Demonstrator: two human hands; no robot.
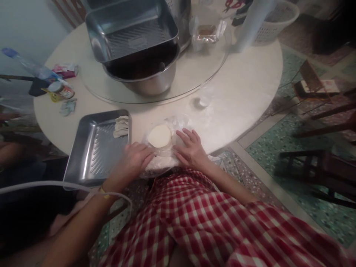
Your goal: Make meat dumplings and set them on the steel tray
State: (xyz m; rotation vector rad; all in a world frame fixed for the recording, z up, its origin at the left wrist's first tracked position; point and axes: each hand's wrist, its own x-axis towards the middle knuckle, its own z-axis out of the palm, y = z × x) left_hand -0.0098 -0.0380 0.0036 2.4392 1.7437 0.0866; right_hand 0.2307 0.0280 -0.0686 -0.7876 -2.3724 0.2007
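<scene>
A round, pale dumpling wrapper (159, 136) lies on crinkled clear plastic wrap (178, 122) near the table's front edge. My left hand (137, 157) is at the left edge of the plastic, its bent fingers and thumb closed on it; the grip is partly blurred. On the other side of the wrapper, my right hand (191, 150) rests over the plastic with its fingers spread and holds nothing. Just left of my left hand is a metal tray (80, 148). Several folded dumplings (121, 127) lie in a row in its back right corner.
Behind are a steel bowl (155, 81) with a dark inside and a second metal tray (130, 31) tilted over it on the glass turntable (194, 83). A small white dish (204, 101) sits nearer. A bottle (33, 66) and jar (59, 89) stand left; a basket (278, 26) right.
</scene>
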